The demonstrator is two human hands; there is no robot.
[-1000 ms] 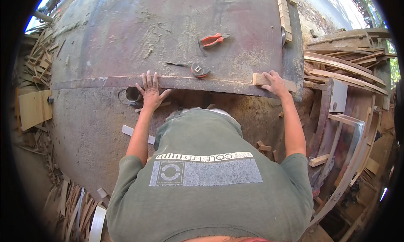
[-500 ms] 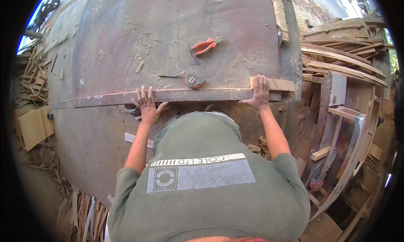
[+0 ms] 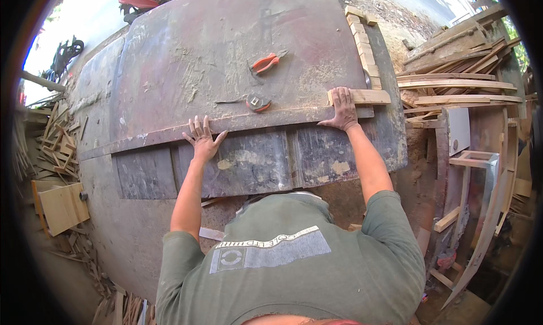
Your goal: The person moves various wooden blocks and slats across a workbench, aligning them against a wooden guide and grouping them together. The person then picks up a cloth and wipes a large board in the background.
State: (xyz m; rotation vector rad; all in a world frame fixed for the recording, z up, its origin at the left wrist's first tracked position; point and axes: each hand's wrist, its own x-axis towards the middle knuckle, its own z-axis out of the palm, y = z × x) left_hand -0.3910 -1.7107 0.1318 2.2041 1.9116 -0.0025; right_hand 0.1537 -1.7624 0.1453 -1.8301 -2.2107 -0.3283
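My left hand point(image 3: 205, 139) lies with fingers spread on a long, thin strip point(image 3: 150, 139) along the near edge of a worn, dusty worktop point(image 3: 198, 48). Farther right, my right hand point(image 3: 344, 111) rests its fingers over the left end of a short wooden block point(image 3: 370, 96), thumb stretched out sideways. Neither hand is closed around anything. Between and beyond them is a small round tape measure point(image 3: 258, 103), with a thin dark piece beside it. Orange-handled pliers point(image 3: 264, 63) lie farther back.
Below the strip is a dark, paint-spotted panel point(image 3: 254, 161). Small wood blocks point(image 3: 362, 39) line the worktop's right side. Stacked boards point(image 3: 458, 85) and a wooden frame point(image 3: 472, 183) stand at right. Wood scraps point(image 3: 56, 138) are heaped on the left, near a plywood piece point(image 3: 62, 208).
My view has shifted, and my body is farther back from the worktop, so the dark front panel now shows. Both hands keep their places on the strip and the block.
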